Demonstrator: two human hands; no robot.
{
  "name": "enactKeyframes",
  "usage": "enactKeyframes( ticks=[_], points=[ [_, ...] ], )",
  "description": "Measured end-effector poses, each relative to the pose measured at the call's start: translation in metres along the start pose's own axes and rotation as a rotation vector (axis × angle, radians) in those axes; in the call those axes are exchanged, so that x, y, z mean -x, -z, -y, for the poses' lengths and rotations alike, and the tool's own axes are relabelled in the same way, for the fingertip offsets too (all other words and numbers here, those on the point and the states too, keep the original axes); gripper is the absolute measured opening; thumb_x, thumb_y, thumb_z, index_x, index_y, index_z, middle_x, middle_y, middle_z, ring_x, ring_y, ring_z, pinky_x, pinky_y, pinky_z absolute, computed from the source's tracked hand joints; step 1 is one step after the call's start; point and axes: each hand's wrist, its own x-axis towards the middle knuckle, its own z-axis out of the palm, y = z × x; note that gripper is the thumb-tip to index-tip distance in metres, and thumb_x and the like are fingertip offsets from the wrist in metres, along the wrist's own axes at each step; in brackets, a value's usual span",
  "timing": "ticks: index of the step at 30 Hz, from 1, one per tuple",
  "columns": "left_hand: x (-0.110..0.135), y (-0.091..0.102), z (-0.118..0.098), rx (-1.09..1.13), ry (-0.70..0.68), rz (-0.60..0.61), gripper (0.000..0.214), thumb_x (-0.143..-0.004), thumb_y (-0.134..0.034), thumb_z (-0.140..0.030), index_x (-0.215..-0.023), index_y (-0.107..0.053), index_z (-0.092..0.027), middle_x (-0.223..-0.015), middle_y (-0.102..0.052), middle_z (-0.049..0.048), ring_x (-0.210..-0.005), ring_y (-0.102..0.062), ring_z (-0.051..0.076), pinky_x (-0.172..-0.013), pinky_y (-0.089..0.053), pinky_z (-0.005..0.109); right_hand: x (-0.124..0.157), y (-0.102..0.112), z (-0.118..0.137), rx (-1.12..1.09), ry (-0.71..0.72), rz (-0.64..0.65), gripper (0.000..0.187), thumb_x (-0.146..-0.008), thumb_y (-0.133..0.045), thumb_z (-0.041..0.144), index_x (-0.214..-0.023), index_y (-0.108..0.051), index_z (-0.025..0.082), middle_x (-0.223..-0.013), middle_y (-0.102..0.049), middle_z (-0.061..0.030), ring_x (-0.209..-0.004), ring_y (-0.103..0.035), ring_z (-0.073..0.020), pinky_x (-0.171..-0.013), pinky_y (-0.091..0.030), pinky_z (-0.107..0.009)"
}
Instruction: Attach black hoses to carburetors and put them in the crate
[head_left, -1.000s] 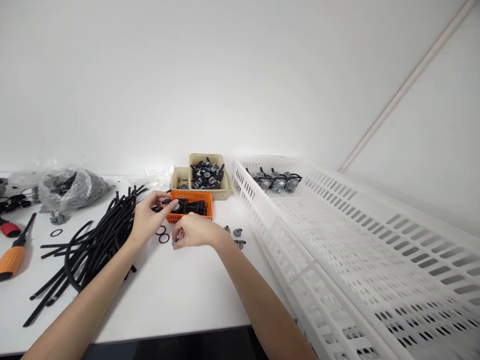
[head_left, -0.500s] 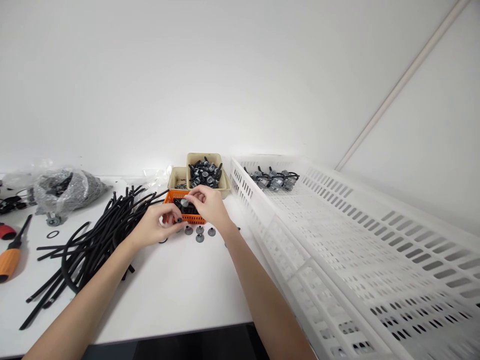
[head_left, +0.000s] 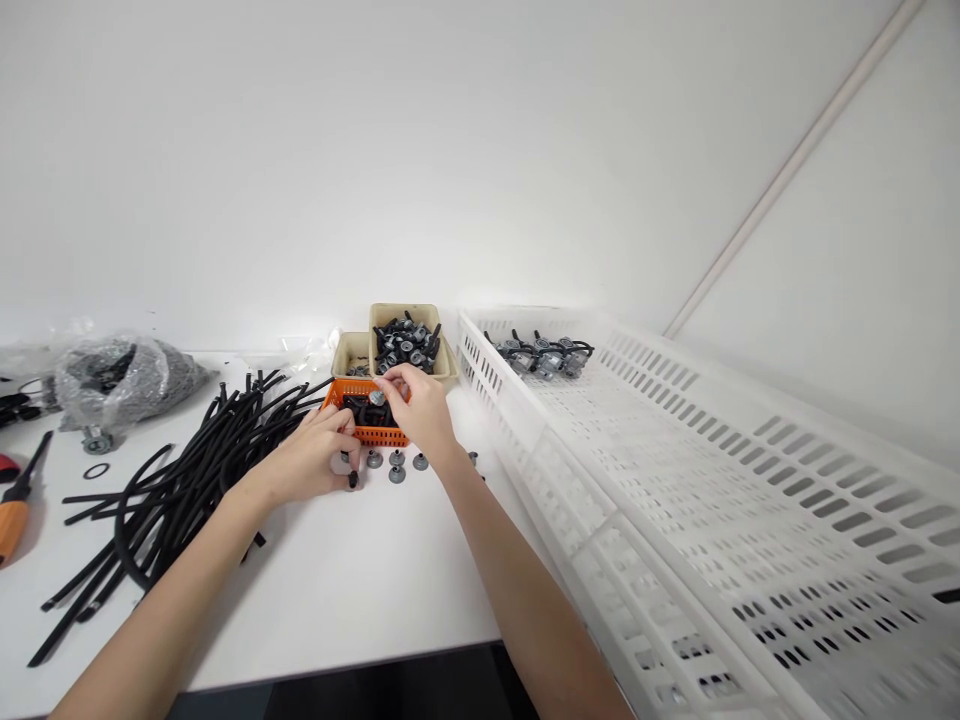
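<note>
My left hand (head_left: 319,455) is low over the white table, its fingers closed on a small black tubular piece (head_left: 353,480) at the tabletop. Above an orange basket (head_left: 384,437), my right hand (head_left: 421,412) pinches a small grey metal part (head_left: 376,398) between thumb and fingertips. Dark pieces lie inside the basket. Several grey cone-shaped parts (head_left: 397,474) stand on the table just in front of it, and my left hand partly covers one.
Black hoses (head_left: 172,500) lie heaped to the left, near a bubble-wrap bag (head_left: 150,385) and an orange-handled screwdriver (head_left: 13,520). Beige bins (head_left: 407,310) with small parts stand behind the basket. A large white slotted crate (head_left: 585,490) fills the right, holding several metal assemblies (head_left: 551,358).
My left hand has lowered to the tabletop with the small black piece, its fingers curling downward. My right hand stays over the basket with the grey part. The view has shifted slightly.
</note>
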Motion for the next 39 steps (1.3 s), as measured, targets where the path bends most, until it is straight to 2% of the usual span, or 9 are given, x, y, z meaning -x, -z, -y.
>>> enactKeyframes(
  ticks=[10,16,20,25,30,33,35,37,39],
  points=[
    [0.004,0.002,0.005,-0.050,0.106,0.062,0.014,-0.065,-0.074,-0.030,-0.071,-0.064,-0.023,-0.091,-0.053,0.0020,-0.091,-0.049,0.023,-0.080,-0.036,0.035,0.000,0.000,-0.001,0.034,-0.015,0.021,0.016,-0.092,-0.054,0.031,-0.086,-0.062,0.020,-0.081,-0.068,-0.0031,-0.075,-0.062,-0.0169,-0.068,-0.044,-0.027],
    [0.006,0.015,-0.007,0.081,0.152,0.063,0.044,-0.052,-0.083,-0.046,-0.080,-0.058,-0.023,-0.094,-0.053,0.0003,-0.090,-0.048,0.023,-0.083,-0.038,0.035,0.001,-0.002,-0.003,-0.004,-0.011,0.000,0.016,-0.092,-0.053,0.031,-0.085,-0.062,0.020,-0.079,-0.068,-0.0026,-0.074,-0.063,-0.0161,-0.068,-0.046,-0.026],
    [0.004,0.018,-0.012,0.189,0.102,-0.093,0.044,-0.066,-0.074,-0.056,-0.087,-0.054,-0.023,-0.096,-0.055,0.0019,-0.092,-0.049,0.022,-0.084,-0.041,0.035,0.001,-0.005,-0.003,-0.142,-0.048,-0.029,0.014,-0.090,-0.056,0.032,-0.084,-0.062,0.020,-0.078,-0.068,-0.0018,-0.071,-0.063,-0.0147,-0.068,-0.049,-0.026],
    [-0.002,0.007,-0.004,0.130,0.121,-0.415,0.029,-0.090,-0.052,-0.046,-0.106,-0.052,-0.022,-0.103,-0.059,0.0065,-0.095,-0.054,0.022,-0.086,-0.043,0.037,0.002,-0.009,0.004,-0.359,-0.098,0.030,0.012,-0.085,-0.062,0.031,-0.083,-0.063,0.020,-0.078,-0.069,-0.0013,-0.071,-0.065,-0.0140,-0.067,-0.052,-0.026],
    [-0.004,-0.005,0.005,-0.071,0.107,-0.429,0.026,-0.096,-0.043,-0.038,-0.113,-0.055,-0.022,-0.098,-0.065,0.0059,-0.092,-0.060,0.023,-0.081,-0.042,0.036,0.003,-0.011,0.012,-0.529,-0.125,0.147,0.012,-0.079,-0.068,0.030,-0.083,-0.065,0.019,-0.082,-0.071,-0.0025,-0.076,-0.066,-0.0147,-0.069,-0.052,-0.026],
    [-0.004,-0.009,0.007,-0.151,0.131,-0.513,0.027,-0.096,-0.044,-0.036,-0.113,-0.057,-0.020,-0.098,-0.067,0.0069,-0.093,-0.062,0.024,-0.081,-0.042,0.037,0.002,-0.011,0.007,-0.595,-0.163,0.152,0.018,-0.085,-0.062,0.034,-0.094,-0.065,0.019,-0.085,-0.071,-0.0033,-0.083,-0.068,-0.0158,-0.076,-0.053,-0.027],
    [-0.004,-0.011,0.008,-0.165,0.166,-0.572,0.027,-0.096,-0.045,-0.036,-0.112,-0.058,-0.019,-0.099,-0.068,0.0075,-0.095,-0.063,0.024,-0.083,-0.042,0.037,0.001,-0.010,0.000,-0.504,-0.201,0.099,0.022,-0.091,-0.052,0.036,-0.099,-0.063,0.019,-0.085,-0.071,-0.0035,-0.085,-0.069,-0.0162,-0.080,-0.051,-0.029],
    [-0.004,-0.011,0.008,-0.170,0.205,-0.603,0.026,-0.095,-0.046,-0.036,-0.110,-0.058,-0.019,-0.101,-0.068,0.0077,-0.097,-0.062,0.024,-0.083,-0.043,0.037,0.001,-0.009,-0.007,-0.262,-0.218,0.067,0.028,-0.096,-0.043,0.037,-0.096,-0.064,0.019,-0.086,-0.071,-0.0046,-0.086,-0.067,-0.0171,-0.081,-0.048,-0.029],
    [-0.004,-0.011,0.008,-0.170,0.235,-0.611,0.025,-0.095,-0.048,-0.036,-0.111,-0.059,-0.020,-0.102,-0.068,0.0074,-0.098,-0.062,0.025,-0.084,-0.043,0.037,0.001,-0.008,-0.013,0.034,-0.205,0.127,0.038,-0.099,-0.036,0.035,-0.086,-0.067,0.018,-0.087,-0.071,-0.0067,-0.090,-0.065,-0.0190,-0.085,-0.045,-0.031]
  ],
)
